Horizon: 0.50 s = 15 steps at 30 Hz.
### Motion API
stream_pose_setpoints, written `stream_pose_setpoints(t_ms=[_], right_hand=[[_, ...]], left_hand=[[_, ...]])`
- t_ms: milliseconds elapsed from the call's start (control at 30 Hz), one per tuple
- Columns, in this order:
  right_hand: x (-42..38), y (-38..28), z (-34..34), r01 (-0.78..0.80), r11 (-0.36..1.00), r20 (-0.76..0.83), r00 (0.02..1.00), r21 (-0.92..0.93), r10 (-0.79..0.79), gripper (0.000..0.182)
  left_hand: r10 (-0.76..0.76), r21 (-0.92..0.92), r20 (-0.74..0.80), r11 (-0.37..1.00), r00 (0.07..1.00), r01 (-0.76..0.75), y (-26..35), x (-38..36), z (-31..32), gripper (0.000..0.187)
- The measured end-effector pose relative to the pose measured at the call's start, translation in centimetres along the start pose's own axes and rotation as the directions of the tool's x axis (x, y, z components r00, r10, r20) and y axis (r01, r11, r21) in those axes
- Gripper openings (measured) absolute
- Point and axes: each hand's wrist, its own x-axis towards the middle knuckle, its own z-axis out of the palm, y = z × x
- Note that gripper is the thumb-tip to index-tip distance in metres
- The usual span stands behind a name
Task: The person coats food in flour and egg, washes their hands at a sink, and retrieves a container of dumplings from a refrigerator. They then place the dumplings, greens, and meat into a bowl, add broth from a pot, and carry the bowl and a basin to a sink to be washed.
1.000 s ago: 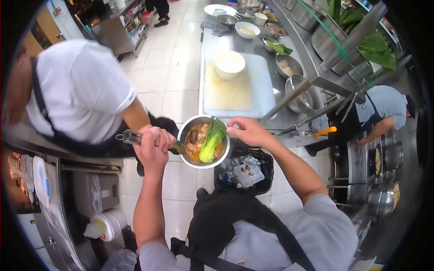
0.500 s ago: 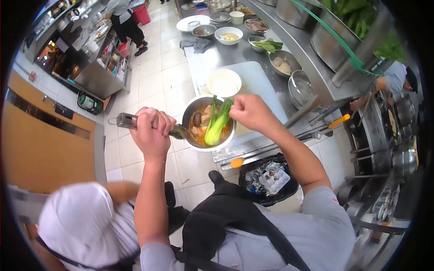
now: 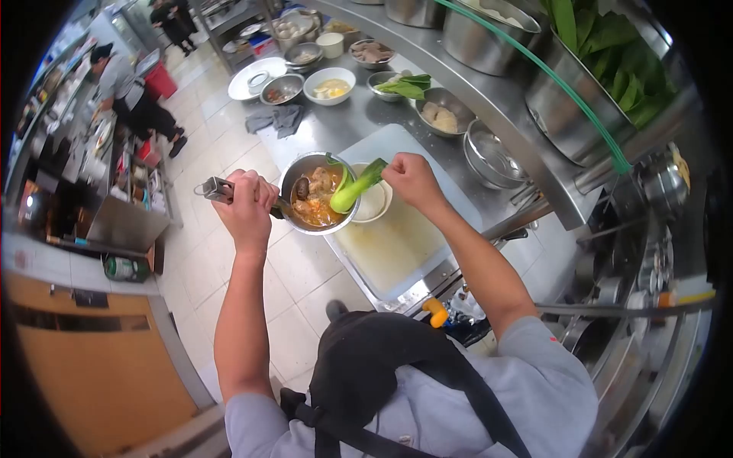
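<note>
My left hand (image 3: 248,206) is wrapped round the handle of a steel pan (image 3: 289,169). Inside the pan are brown chunks of food (image 3: 317,189) in orange broth. A green leafy vegetable (image 3: 353,191) with a pale stem lies over the pan's right side, its leafy end up by my right hand (image 3: 411,179). The fingers of that hand are closed at the leaf tip, pinching it. Partly behind the pan, a white bowl (image 3: 379,208) with pale contents rests on the cutting board (image 3: 389,263).
Bowls of ingredients, including a white bowl (image 3: 330,86), stand along the steel counter (image 3: 336,126). A grey cloth (image 3: 275,120) lies at its left edge. A steel shelf (image 3: 496,99) with pots overhangs the right. A person (image 3: 126,91) stands far left.
The view has shifted, and the pan is now left of the white bowl. The vegetable's leafy end leans further right, toward my right hand. The nearby person at lower left has left the view.
</note>
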Motion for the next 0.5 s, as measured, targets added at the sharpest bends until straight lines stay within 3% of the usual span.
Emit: stream_pose_setpoints(t_ms=[200, 367, 433, 467, 500], right_hand=[[-2.1, 2.6, 0.8, -0.182, 0.982, -0.096, 0.980, -0.048, 0.177, 0.023], [-4.0, -0.2, 1.6, -0.380, 0.879, -0.185, 0.923, -0.290, 0.338, 0.021], [-4.5, -1.1, 1.7, -0.399, 0.856, -0.205, 0.915, -0.328, 0.348, 0.020], [-4.7, -1.4, 2.0, -0.393, 0.844, -0.198, 0.919, -0.366, 0.342, 0.019], [-5.0, -1.5, 2.8, -0.423, 0.830, -0.226, 0.904, -0.363, 0.362, 0.019]], left_hand=[[-0.028, -0.043, 0.222, 0.998, 0.975, 0.039, -2.7, 4.5, -0.4, 0.028], [-0.017, -0.088, 0.442, 0.994, 0.897, 0.062, -5.0, 7.2, -1.0, 0.028], [0.068, -0.057, 0.536, 0.997, 0.842, -0.044, -5.5, 7.9, -1.1, 0.029], [0.059, -0.065, 0.546, 0.998, 0.835, -0.028, -5.7, 8.0, -0.9, 0.029], [0.221, -0.094, 0.614, 0.974, 0.758, -0.208, -5.9, 8.2, -0.6, 0.029]])
